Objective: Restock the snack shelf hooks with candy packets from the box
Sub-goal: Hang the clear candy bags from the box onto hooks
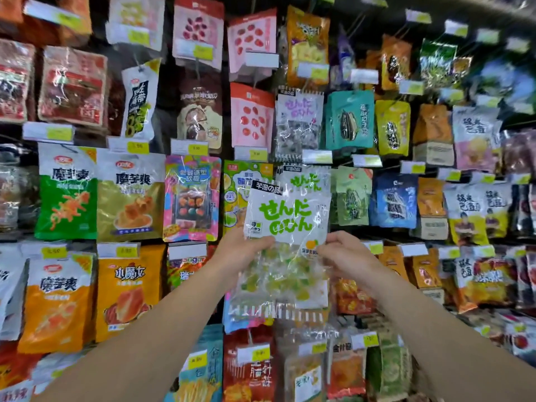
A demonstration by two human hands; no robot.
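Note:
A clear candy packet (285,224) with a white label and big green lettering, full of green and yellow sweets, is held up in front of the snack shelf. My left hand (242,250) grips its left edge at mid-height and my right hand (346,253) pinches its right edge. Its top edge overlaps a matching green-lettered packet (307,181) hanging on a hook just behind it. A similar packet with purple lettering (298,120) hangs one row higher. The box is not in view.
Rows of hooks carry hanging snack packets across the whole wall, with yellow price tags (317,157) at the hook tips. Pink packets (251,117) hang up left, green seed packets (349,120) to the right, and red and orange packets (249,369) below.

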